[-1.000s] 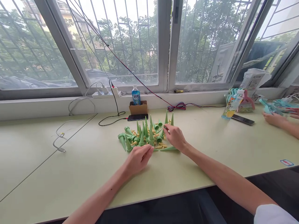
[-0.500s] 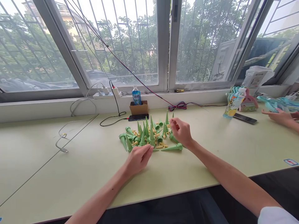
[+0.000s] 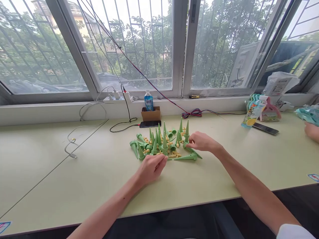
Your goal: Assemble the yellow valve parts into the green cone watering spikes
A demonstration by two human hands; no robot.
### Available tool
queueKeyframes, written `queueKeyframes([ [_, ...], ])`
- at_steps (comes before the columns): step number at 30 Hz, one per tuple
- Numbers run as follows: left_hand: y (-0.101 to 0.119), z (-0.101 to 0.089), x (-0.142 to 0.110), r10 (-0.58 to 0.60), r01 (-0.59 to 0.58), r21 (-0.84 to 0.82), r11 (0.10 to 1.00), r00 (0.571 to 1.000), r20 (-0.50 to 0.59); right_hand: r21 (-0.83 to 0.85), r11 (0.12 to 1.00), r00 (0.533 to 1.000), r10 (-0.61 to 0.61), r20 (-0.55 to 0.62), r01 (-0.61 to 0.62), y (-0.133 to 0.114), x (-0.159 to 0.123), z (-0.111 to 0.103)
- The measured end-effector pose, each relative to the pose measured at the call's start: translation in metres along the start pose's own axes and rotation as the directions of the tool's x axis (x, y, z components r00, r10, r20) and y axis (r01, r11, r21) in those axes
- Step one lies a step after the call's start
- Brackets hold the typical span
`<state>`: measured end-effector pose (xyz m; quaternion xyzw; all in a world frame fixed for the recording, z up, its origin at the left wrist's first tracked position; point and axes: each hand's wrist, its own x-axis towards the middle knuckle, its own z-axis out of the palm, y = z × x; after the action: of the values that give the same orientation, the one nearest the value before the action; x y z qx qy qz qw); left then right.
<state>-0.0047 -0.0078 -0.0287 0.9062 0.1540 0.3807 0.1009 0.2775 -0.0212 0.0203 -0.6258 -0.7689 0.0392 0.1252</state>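
A cluster of green plastic cone spikes (image 3: 164, 143) lies and stands on the table before me, with several small yellow plastic pieces (image 3: 176, 154) among them. At the near edge of the cluster, my left hand (image 3: 152, 167) is closed, its fingertips pressed together; what they hold, if anything, is hidden. My right hand (image 3: 201, 141) is at the right side of the cluster, thumb and fingers closed at the wide collar of a lying green spike (image 3: 194, 152). Close by, an upright green spike (image 3: 186, 129) stands behind these fingers. Another spike (image 3: 185, 157) lies flat between the two hands.
A small cardboard box (image 3: 151, 114) with a blue bottle (image 3: 149, 101) stands behind the cluster, by a black phone (image 3: 150, 124). Cables (image 3: 191, 113) run along the window ledge. Right: a drink bottle (image 3: 253, 114), another phone (image 3: 265, 128) and another person's hand (image 3: 312, 129).
My right hand has moved down from above the cluster to the lying spike at its right. My left hand stays nearly in place. The view has shifted slightly; the other person's hand has moved right.
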Motion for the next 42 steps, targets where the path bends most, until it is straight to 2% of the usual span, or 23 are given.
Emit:
queueKeyframes([
  [3,0.0,0.0,-0.001,-0.006,0.006,-0.001,1.0,1.0,0.005,-0.052,0.998,0.989,0.04,0.14,-0.033,-0.001,0.002,0.005],
  [6,0.0,0.0,-0.001,-0.013,0.013,-0.003,1.0,1.0,0.009,-0.074,0.997,0.988,0.015,0.151,-0.004,-0.001,0.004,0.01],
  [10,0.0,0.002,-0.001,-0.027,0.027,0.001,1.0,1.0,0.011,-0.002,0.999,0.998,-0.048,0.032,0.048,-0.001,0.002,0.01],
  [13,0.0,0.003,0.001,-0.034,0.034,-0.001,0.999,0.999,0.005,0.117,0.98,0.982,-0.147,-0.12,0.161,-0.006,-0.002,0.007],
  [16,0.0,0.003,0.002,-0.039,0.039,-0.001,0.999,0.999,-0.01,0.218,0.939,0.92,-0.179,-0.35,0.266,-0.017,-0.005,0.008],
  [19,0.002,0.002,0.002,-0.049,0.049,-0.006,0.999,0.999,-0.019,0.256,0.892,0.789,-0.159,-0.593,0.372,-0.033,-0.007,0.016],
  [21,0.003,0.002,0.002,-0.058,0.058,-0.021,0.998,0.998,-0.021,0.229,0.865,0.715,-0.191,-0.673,0.447,-0.045,-0.01,0.027],
  [24,0.004,0.0,0.002,-0.091,0.089,-0.052,0.995,0.995,-0.042,0.205,0.823,0.673,-0.26,-0.692,0.529,-0.063,-0.014,0.044],
  [28,0.004,0.0,0.001,-0.133,0.127,-0.088,0.988,0.988,-0.073,0.234,0.794,0.684,-0.285,-0.672,0.561,-0.077,-0.017,0.059],
  [32,0.003,0.001,0.0,-0.206,0.199,-0.127,0.972,0.978,-0.044,0.244,0.795,0.701,-0.291,-0.651,0.556,-0.077,-0.018,0.062],
  [38,0.007,0.001,0.002,-0.247,0.235,-0.161,0.959,0.967,-0.059,0.264,0.806,0.805,-0.38,-0.455,0.53,-0.079,-0.024,0.056],
  [42,0.007,0.001,0.004,-0.211,0.199,-0.122,0.972,0.973,-0.095,0.279,0.79,0.814,-0.421,-0.4,0.546,-0.076,-0.024,0.049],
])
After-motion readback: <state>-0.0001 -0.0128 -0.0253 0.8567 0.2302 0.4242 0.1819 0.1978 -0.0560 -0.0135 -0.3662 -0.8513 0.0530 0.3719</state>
